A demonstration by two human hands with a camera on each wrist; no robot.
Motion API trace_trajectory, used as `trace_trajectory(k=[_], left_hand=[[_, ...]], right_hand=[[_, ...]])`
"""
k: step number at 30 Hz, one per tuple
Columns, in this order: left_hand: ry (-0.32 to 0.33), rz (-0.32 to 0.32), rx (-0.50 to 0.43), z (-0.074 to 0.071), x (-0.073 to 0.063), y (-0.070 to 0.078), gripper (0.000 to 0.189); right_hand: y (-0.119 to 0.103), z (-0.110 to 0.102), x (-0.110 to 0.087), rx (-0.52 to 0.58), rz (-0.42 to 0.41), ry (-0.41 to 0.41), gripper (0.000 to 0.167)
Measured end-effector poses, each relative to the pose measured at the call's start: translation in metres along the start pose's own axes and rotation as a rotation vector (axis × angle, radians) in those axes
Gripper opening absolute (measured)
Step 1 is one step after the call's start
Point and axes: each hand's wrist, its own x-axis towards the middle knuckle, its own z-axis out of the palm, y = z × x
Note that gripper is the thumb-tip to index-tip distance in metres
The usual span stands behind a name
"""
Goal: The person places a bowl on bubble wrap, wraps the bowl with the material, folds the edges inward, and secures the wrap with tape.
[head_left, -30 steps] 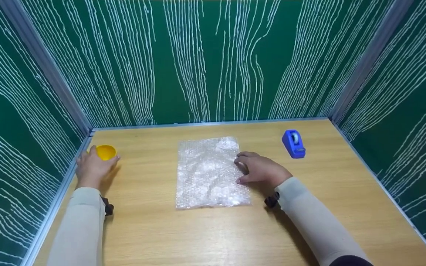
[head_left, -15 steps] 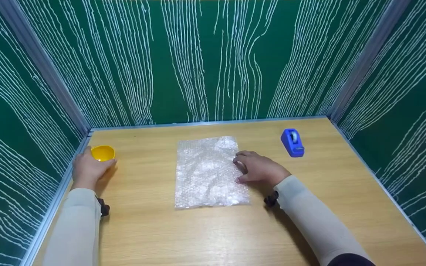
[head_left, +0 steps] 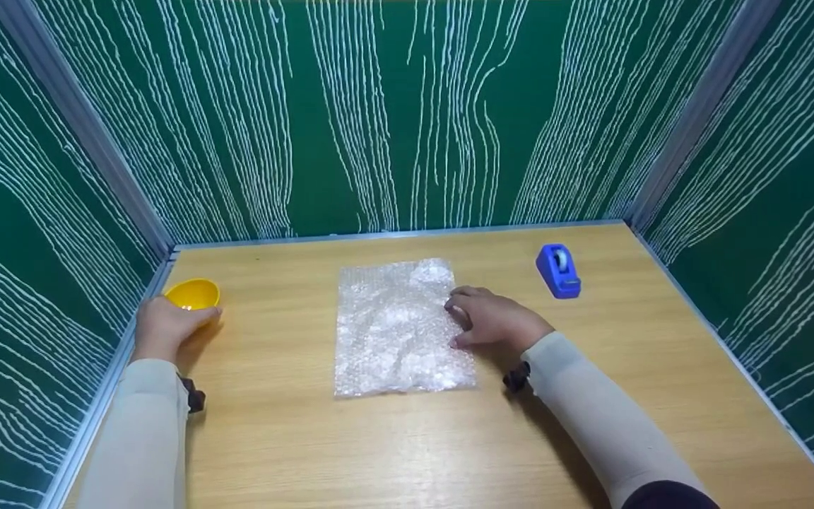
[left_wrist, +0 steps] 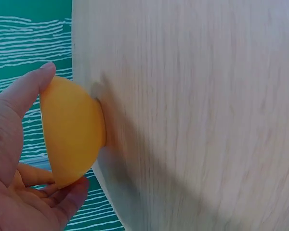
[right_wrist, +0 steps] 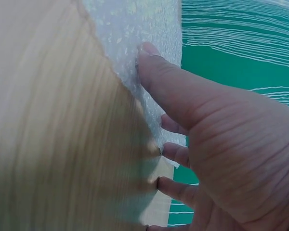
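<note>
At the table's left side a small yellow bowl (head_left: 198, 291) sits near the edge, its hollow side up. My left hand (head_left: 165, 325) grips it across the rim; in the left wrist view the thumb is on one side of the bowl (left_wrist: 70, 130) and the fingers are on the other. A flat sheet of bubble wrap (head_left: 393, 336) lies mid-table. Along its right edge rests my right hand (head_left: 495, 317), fingers spread and loosely bent. The right wrist view has the thumb lying over the bubble wrap (right_wrist: 135, 29), with the other fingertips at its edge and the wood.
A blue tape dispenser (head_left: 558, 272) with a roll in it stands at the back right of the wooden table (head_left: 407, 452). Green walls (head_left: 407, 113) with white wavy lines enclose the table at the back and both sides, close beside my left hand.
My left hand has shifted slightly left, and its fingers have gone down behind the bowl's rim. The right hand and the bubble wrap have stayed in place.
</note>
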Motion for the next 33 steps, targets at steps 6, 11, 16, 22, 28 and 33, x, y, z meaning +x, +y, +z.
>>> trace_trajectory(k=[6, 11, 16, 22, 28, 33], left_hand=[[-0.008, -0.011, -0.002, -0.001, 0.006, -0.004, 0.118], [0.025, 0.016, 0.006, 0.002, 0.006, -0.010, 0.118], [0.054, 0.055, -0.003, 0.006, 0.001, -0.008, 0.117], [0.080, 0.112, 0.006, 0.019, -0.002, 0.004, 0.116], [0.069, 0.172, -0.006, 0.033, -0.010, 0.024, 0.121], [0.041, 0.212, -0.007, 0.046, -0.017, 0.042, 0.126]], right_hand=[[0.000, 0.001, 0.001, 0.004, -0.002, 0.002, 0.085], [0.000, 0.002, 0.002, -0.016, -0.056, 0.014, 0.081], [0.000, 0.001, 0.001, -0.013, -0.051, 0.012, 0.080], [-0.003, -0.001, -0.003, 0.024, -0.008, 0.003, 0.081], [-0.003, 0.000, -0.002, 0.046, 0.008, 0.003, 0.081], [-0.004, 0.001, -0.003, 0.050, 0.001, 0.007, 0.081]])
